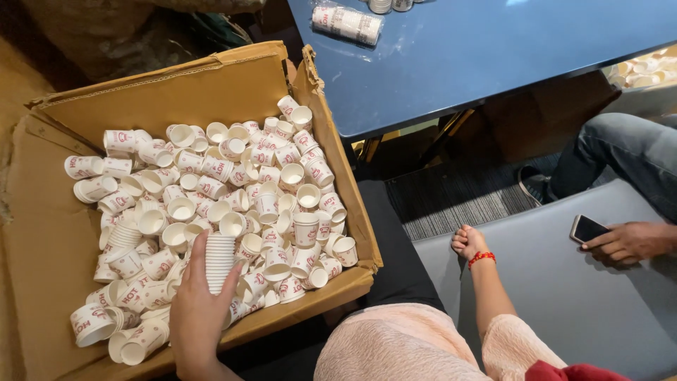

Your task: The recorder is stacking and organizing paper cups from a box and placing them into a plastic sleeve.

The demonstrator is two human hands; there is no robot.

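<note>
An open cardboard box (67, 233) holds a heap of small white paper cups (254, 176) with red print. My left hand (194, 310) reaches into the box and grips a nested stack of cups (220, 259) standing upright among the loose ones. My right hand (467, 242) rests as a closed fist on a grey seat (564, 282), with a red bracelet on the wrist. It holds nothing.
A blue table (479, 49) stands at the far side with a wrapped sleeve of cups (347, 23) lying on it. Another person sits at the right, their hand (627, 242) beside a phone (587, 228) on the grey seat.
</note>
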